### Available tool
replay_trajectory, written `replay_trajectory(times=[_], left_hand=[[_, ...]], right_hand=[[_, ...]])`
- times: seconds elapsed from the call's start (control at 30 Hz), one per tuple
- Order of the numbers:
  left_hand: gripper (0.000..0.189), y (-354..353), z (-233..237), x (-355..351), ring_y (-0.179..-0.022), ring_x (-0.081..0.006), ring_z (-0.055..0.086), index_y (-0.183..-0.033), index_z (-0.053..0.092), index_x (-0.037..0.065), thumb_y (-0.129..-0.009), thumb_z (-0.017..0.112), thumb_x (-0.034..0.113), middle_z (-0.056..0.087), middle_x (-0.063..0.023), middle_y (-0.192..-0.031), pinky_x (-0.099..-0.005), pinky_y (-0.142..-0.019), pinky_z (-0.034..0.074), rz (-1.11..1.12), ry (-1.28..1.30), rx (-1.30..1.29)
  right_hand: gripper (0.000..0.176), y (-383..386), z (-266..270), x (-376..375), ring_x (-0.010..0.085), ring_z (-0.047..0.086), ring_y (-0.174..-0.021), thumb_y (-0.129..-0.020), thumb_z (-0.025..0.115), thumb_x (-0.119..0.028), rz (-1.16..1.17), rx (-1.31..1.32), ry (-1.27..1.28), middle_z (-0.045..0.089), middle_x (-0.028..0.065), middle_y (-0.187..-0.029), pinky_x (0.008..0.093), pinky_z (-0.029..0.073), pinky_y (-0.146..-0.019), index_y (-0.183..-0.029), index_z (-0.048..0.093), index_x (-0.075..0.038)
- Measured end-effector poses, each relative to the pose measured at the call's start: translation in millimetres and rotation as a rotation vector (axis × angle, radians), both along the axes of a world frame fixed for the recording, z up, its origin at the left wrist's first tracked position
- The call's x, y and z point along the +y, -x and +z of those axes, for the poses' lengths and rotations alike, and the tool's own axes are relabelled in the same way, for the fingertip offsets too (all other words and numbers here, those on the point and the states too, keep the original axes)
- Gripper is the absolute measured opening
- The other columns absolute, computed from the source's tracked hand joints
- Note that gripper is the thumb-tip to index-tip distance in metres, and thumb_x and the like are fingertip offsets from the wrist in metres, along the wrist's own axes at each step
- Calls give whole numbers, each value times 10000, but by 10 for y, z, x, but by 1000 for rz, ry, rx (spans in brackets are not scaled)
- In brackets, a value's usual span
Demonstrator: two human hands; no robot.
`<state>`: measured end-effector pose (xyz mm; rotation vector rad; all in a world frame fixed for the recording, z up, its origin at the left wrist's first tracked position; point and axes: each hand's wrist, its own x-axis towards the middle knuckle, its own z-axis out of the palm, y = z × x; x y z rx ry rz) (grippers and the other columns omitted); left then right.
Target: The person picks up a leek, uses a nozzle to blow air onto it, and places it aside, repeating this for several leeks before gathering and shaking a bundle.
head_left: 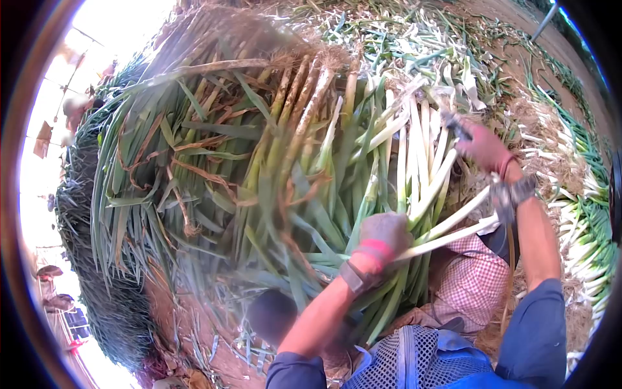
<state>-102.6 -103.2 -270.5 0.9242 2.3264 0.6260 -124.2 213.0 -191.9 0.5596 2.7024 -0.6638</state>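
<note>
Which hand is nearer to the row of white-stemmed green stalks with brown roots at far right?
Right. The gloved right hand is a little left of the row; the gloved left hand is farther left, closed around long green-and-white stalks.

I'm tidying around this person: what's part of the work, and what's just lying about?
Part of the work, apparently: left hand, gripped stalks, right hand, dark object in it, soil-stained stalk pile.

Just lying about, likely: leaf scraps beyond the pile, leaf bits on the ground.

Harsh daylight blows out the scene from eight to eleven o'clock. Fisheye edges bend into black corners, and a hazy smear, perhaps lens dirt, softens the centre-left.
</note>
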Motion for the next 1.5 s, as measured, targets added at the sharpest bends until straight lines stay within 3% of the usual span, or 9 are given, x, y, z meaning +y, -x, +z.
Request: replay_trajectory(times=[0.23, 0.27, 0.47, 0.73, 0.87, 1.03, 1.1, 1.27, 1.5], left_hand=[[558, 788, 140, -89, -1084, -329, 747, -1269, 732, 142, -900, 787, 557, 758, -138, -1218, -465, -922, 594, 261, 77, 171], [631, 934, 124, -76, -1143, -331, 727, -1338, 671, 139, -901, 777, 581, 718, -143, -1300, -462, -949, 587, 259, 166, 202], [1180, 1307, -309, 221, -1387, -347, 565, -1527, 510, 13, -711, 827, 804, 597, -173, -1436, -482, -1055, 518, 304, 365, 329], [741, 1232, -469, 380, -1131, -383, 736, -1263, 718, 59, -852, 807, 670, 709, -205, -1277, -480, -927, 580, 358, 378, 189], [742, 1334, -400, 404, -1087, -396, 752, -1166, 760, 8, -877, 758, 692, 780, -245, -1137, -468, -961, 566, 413, 285, -186], [770, 1202, -386, 598, -1045, -386, 768, -1128, 779, -10, -861, 770, 712, 794, -226, -1075, -449, -925, 572, 394, 381, 20], [749, 1282, -377, 683, -990, -367, 778, -1083, 786, -41, -867, 788, 676, 783, -224, -990, -439, -888, 587, 423, 422, -241], [595, 1284, -644, 466, -847, -136, 691, -1072, 758, -144, -875, 892, 402, 783, -139, -987, -319, -734, 533, 658, -57, -474], [344, 1393, -900, 196, -759, -149, 689, -1094, 782, -45, -971, 811, 276, 761, -70, -946, -298, -696, 541, 840, -343, -900]], right_hand=[[844, -633, 90, -724, 264, 728, -781, -928, 740, -445, 209, -83, 156, 754, 134, -935, 381, 578, -779, -1642, 450, -100], [851, -788, -371, -585, 350, 755, -831, -916, 749, -455, 354, 213, 194, 770, 204, -975, 429, 582, -808, -1626, 465, -82], [847, -625, -6, -795, 448, 741, -896, -901, 765, -439, 157, 69, 290, 745, 282, -994, 474, 576, -860, -1602, 483, -55], [859, -641, -117, -770, 444, 738, -1038, -902, 733, -472, 169, -36, 292, 750, 280, -1087, 486, 570, -949, -1629, 457, -106], [856, -598, -22, -714, 446, 727, -1079, -902, 733, -467, 129, -114, 284, 742, 288, -1147, 497, 563, -971, -1630, 457, -110], [866, -667, -208, -651, 459, 718, -1100, -901, 734, -468, 135, 12, 347, 733, 301, -1177, 494, 554, -990, -1634, 447, -106], [873, -665, -226, -628, 457, 717, -1108, -898, 735, -460, 221, -10, 365, 734, 304, -1168, 488, 553, -994, -1635, 441, -97], [883, -650, -222, -528, 446, 729, -1056, -887, 737, -454, 153, -67, 407, 751, 286, -1112, 489, 560, -975, -1635, 439, -93], [863, -647, -173, -522, 449, 732, -1041, -894, 719, -457, 184, -53, 393, 755, 276, -1083, 487, 566, -968, -1630, 449, -98]])
